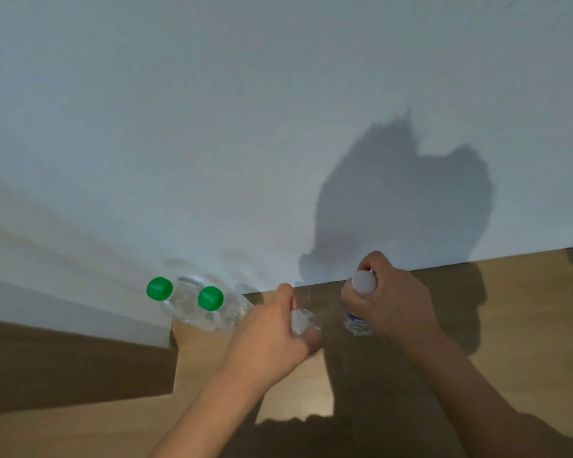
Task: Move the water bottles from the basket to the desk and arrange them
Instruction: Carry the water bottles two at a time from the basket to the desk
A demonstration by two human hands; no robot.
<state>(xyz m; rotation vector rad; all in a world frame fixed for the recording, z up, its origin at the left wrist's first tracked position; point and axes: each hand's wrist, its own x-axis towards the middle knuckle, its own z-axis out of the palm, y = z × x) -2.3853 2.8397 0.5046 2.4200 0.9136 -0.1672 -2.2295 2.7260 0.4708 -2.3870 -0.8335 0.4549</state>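
Against a pale wall, the wooden desk [510, 325] is carrying two green-capped bottles [192, 302] at far left, while each hand [268, 338] [391, 305] is clamping fingers around a white-capped bottle [303, 322] [361, 299], seemingly extending that row rightward.

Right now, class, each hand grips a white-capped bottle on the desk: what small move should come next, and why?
Probably slide the left hand and its bottle closer to the two green-capped bottles by the wall, since a gap breaks the row. The right hand holds its bottle further along.
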